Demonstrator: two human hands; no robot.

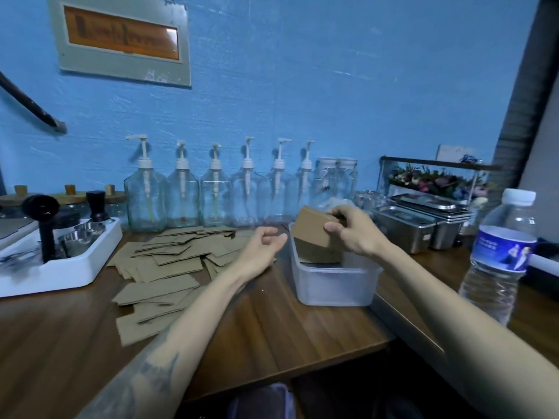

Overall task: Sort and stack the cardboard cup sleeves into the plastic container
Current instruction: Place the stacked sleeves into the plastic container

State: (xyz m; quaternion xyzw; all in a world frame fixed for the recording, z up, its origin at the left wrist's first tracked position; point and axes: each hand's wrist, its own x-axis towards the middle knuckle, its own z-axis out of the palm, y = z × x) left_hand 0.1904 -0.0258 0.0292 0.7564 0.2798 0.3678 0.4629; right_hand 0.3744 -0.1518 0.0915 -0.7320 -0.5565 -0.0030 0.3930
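Gripping a stack of cardboard sleeves point(314, 229) over the plastic container point(332, 282), the right hand point(355, 232) pinches its top edge; the left hand point(261, 247) hovers loosely curled, empty, beside scattered sleeves point(169, 261) on the wooden table point(272, 328).

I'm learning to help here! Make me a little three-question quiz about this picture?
1. True or false: the right hand holds a bunch of sleeves over the container.
2. Where is the loose pile of sleeves? A) left of the container B) inside the white tray C) behind the water bottle
3. Fill in: the left hand is ____, holding nothing.

Key: 1 true; 2 A; 3 open
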